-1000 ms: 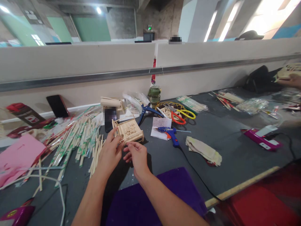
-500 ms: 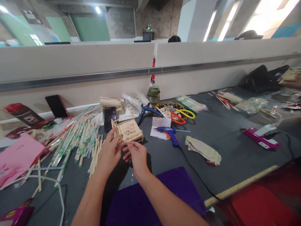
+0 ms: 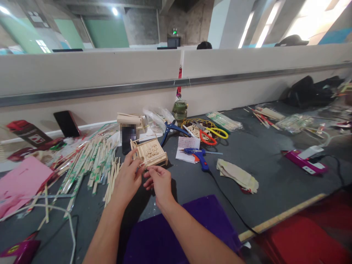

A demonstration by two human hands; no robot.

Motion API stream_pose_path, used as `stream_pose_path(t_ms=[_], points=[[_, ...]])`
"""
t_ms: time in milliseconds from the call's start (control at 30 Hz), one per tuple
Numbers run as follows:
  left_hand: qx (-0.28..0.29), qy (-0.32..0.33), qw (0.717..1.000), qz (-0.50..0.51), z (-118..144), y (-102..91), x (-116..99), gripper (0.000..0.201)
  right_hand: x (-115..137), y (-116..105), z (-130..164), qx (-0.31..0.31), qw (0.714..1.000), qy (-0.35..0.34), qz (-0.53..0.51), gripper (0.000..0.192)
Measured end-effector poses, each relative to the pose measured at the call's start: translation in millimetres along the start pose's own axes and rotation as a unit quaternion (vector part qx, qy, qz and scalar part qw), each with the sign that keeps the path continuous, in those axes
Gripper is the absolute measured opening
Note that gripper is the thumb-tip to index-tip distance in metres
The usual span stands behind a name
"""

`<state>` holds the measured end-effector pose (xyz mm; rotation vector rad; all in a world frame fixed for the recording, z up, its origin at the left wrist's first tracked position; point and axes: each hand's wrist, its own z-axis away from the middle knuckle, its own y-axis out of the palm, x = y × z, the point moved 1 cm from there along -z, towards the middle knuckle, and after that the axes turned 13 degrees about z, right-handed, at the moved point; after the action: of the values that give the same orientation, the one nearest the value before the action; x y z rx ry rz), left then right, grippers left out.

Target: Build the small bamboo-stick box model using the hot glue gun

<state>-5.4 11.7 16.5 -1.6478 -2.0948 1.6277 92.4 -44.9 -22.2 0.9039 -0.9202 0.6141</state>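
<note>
A small box-like frame built of bamboo sticks (image 3: pixel 150 153) stands on the grey table in front of me. My left hand (image 3: pixel 127 178) grips its near left corner with thumb and fingers. My right hand (image 3: pixel 158 180) pinches a thin short stick against the frame's near lower edge. A heap of wrapped and bare chopsticks (image 3: pixel 87 162) lies just left of my left hand.
A blue glue gun (image 3: pixel 198 156) with a black cord lies right of the frame, by folded cloth (image 3: pixel 238 176). Blue pliers (image 3: pixel 172 129), yellow and red scissors (image 3: pixel 211 134), a green jar (image 3: pixel 180 109) and a phone (image 3: pixel 67 124) sit behind. A purple mat (image 3: pixel 176 234) lies under my arms.
My hands and the frame have barely shifted. At the far right a co-worker's hand with a stick model has moved out of clear view.
</note>
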Motion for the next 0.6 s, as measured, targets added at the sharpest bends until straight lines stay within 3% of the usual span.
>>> stream_pose_path(t_ms=[600], points=[[0.006,0.007,1.000,-0.008,-0.2,-0.5,0.6,0.009,-2.8,-5.8,-3.2,0.011,1.000,-0.017,0.009,0.020]])
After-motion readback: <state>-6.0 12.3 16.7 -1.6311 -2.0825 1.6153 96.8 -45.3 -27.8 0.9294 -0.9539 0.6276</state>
